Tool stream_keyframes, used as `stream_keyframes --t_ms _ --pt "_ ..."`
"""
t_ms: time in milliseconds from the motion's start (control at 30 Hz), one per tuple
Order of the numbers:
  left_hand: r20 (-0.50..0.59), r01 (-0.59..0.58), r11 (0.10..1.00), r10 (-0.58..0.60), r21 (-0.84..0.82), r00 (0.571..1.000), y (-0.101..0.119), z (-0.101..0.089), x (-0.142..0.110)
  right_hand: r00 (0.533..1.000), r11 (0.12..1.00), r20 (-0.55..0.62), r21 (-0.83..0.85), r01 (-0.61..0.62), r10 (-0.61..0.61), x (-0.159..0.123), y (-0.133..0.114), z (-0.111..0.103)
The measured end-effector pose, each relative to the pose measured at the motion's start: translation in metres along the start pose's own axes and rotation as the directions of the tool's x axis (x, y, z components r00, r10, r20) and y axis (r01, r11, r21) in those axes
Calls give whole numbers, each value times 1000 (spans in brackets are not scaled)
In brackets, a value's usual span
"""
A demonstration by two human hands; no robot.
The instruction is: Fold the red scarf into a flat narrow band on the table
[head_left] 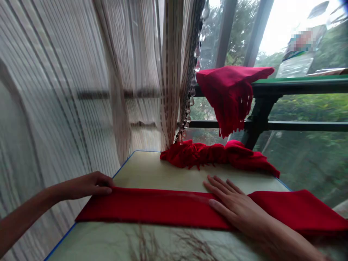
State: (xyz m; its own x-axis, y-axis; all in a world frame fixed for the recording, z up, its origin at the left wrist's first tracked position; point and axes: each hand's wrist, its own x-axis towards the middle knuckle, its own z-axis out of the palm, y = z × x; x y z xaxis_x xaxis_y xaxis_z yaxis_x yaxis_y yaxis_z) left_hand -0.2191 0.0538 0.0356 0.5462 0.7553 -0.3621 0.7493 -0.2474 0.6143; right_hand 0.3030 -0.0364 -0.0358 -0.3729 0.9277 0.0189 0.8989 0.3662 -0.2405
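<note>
A long red scarf (pixel 163 208), folded into a flat strip, lies across the pale table (pixel 146 170) and runs past its right side. At the strip's far left corner my left hand (pixel 94 185) pinches the edge between thumb and fingers. My right hand (pixel 233 203) rests flat on the cloth right of the middle, fingers stretched out, their tips reaching over the far edge onto the table. Part of the scarf is hidden beneath that hand and forearm.
A crumpled red scarf (pixel 212 154) lies along the table's far edge. Another fringed scarf (pixel 231 90) hangs over the window ledge, with a clear plastic bottle (pixel 296 65) to its right. Striped sheer curtains (pixel 67 72) with a beaded trim hang at the left. Blurred hair strands cross the near bottom.
</note>
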Motion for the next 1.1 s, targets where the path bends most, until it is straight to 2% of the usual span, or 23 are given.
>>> stream_keyframes --t_ms 133,333,567,733,800,867,933,967,1000,1100 --pt "-56 -30 998 33 55 998 -2 -3 2 1000 1000 -21 22 4 -3 0 2 1" --pt "-32 49 998 -48 40 998 3 -3 8 999 1000 -45 25 12 -11 0 8 5" --pt "-45 -50 995 54 87 998 6 -8 7 999 999 -48 26 25 -24 -2 6 5" --pt "-42 2 992 3 128 999 15 -13 4 998 999 -53 38 21 -19 -2 4 4" --pt "-92 33 981 -16 192 996 19 -11 3 999 999 -48 30 15 -14 -2 5 4" --pt "-218 35 959 28 280 976 24 1 4 999 1000 -35 18 12 -11 -2 6 4" --pt "-338 -1 923 142 386 930 29 25 4 1000 1000 -24 9 15 -15 -1 7 5" --pt "-362 -19 895 199 445 910 32 39 4 1000 1000 -20 5 18 -18 -1 8 5" --pt "-343 -25 868 223 496 913 34 54 4 1000 1000 -19 1 18 -18 -1 8 6" --pt "-277 23 831 160 556 947 32 88 -3 1000 1000 -23 -7 15 -15 -1 9 7"
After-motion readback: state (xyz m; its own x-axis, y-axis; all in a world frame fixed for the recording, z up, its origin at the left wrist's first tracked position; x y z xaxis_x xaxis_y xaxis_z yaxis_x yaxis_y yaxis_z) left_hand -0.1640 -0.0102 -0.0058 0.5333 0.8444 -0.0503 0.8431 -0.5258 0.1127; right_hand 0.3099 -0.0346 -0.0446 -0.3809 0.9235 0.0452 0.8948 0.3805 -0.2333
